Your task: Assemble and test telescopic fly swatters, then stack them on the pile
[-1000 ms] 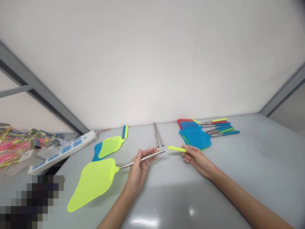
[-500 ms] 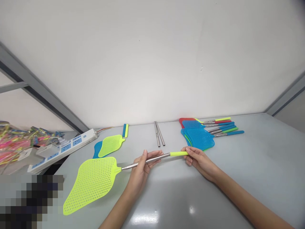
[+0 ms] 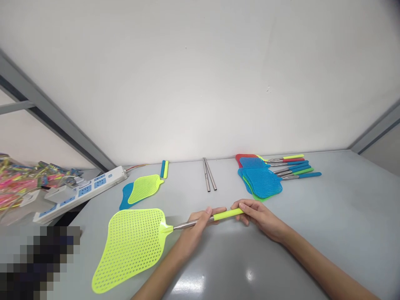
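"One swatter [image 3: 167,229] to judge, from the head view. Where is it?"

"Between the hands, apparently just above the near part of the surface [image 3: 343,216]. Its mesh [image 3: 133,246] spreads left, the rod [image 3: 185,225] runs through the middle, and the grip [image 3: 228,214] covers the right end."

"How would it handle?"

"Light, I'd guess. The mesh looks like thin, bendy plastic, so it may wobble. The rod looks like stiff, smooth metal, which could slide or turn in the fingers. The grip probably has a little give and better bite."

"Best place to hold it?"

"By the rod close to the grip, with a second hold on the grip itself; I'd leave the mesh alone."

"And the hands?"

"The left hand [image 3: 195,229] is closed around the rod, thumb on the near side, fingers behind and pointing right. The right hand [image 3: 259,216] pinches the grip's far end between thumb and fingers. Both forearms slant inward from the lower edge. How far the rod reaches inside the grip, I cannot tell."
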A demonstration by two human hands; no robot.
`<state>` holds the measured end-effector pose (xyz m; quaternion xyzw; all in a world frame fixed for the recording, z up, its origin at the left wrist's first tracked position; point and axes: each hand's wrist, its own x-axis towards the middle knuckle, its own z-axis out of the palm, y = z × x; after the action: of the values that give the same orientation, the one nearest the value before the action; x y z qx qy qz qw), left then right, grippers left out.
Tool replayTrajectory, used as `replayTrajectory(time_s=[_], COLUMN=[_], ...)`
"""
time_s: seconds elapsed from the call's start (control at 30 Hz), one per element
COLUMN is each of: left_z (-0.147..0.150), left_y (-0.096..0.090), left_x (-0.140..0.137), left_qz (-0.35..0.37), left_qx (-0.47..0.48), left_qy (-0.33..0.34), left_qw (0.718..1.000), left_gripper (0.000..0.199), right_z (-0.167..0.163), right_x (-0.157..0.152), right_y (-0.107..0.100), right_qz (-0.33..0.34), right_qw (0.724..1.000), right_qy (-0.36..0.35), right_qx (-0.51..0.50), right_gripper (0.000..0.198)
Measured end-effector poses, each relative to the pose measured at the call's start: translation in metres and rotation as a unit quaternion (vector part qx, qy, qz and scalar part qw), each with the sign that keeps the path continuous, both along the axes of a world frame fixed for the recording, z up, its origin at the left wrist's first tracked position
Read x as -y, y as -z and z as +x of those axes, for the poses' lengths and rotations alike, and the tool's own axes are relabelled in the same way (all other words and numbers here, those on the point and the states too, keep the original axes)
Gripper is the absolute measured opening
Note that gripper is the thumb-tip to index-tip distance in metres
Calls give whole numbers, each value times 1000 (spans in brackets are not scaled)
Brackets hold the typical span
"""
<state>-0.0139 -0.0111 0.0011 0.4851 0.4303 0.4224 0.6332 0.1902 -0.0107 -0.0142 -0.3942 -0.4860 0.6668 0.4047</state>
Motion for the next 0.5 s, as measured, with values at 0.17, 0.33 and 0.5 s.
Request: replayTrajectory(time_s=[0.17,0.33,0.5], left_z=[1,2,0], left_y=[-3,-11,-10], left_x=[0,2,2], left_qz=[-6,12,-16], left_qx=[-93,-105,-61], left_qy=[81,83,48], left_qw=[992,991,997], left_gripper=[33,27,29], right_z=[-2,-2,-2], right_x=[3,4,3], right_y=[-5,-4,-4], right_qz=[-2,-5,1], right_qw=[1000,998,996], right_qy=[-24,-62,-84], right_qx=[0,9,22], right_gripper=[31,29,34])
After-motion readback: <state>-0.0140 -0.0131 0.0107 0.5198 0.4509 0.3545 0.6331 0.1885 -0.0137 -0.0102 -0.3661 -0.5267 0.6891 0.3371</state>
